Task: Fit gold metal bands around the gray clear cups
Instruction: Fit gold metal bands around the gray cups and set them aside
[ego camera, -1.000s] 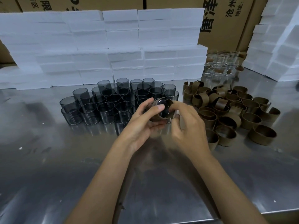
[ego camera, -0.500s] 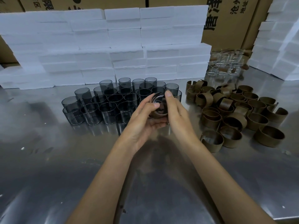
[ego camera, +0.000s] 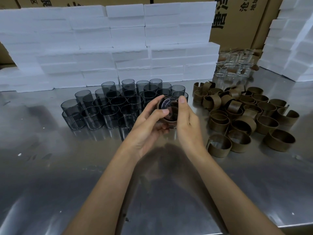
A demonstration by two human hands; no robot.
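Two bare forearms rise from the bottom of the frame over a wide, bare stretch of the shiny steel table, whose near edge shows at lower right. Stacked white foam blocks wall off the top of the frame. A cluster of gray clear cups stands centre left, and a heap of gold metal bands lies centre right. Between them, above the table, both hands meet. The left hand, palm turned inward, curls its thumb and fingers around one banded gray cup. The right hand presses against the cup's right side, its thumb tip at the rim.
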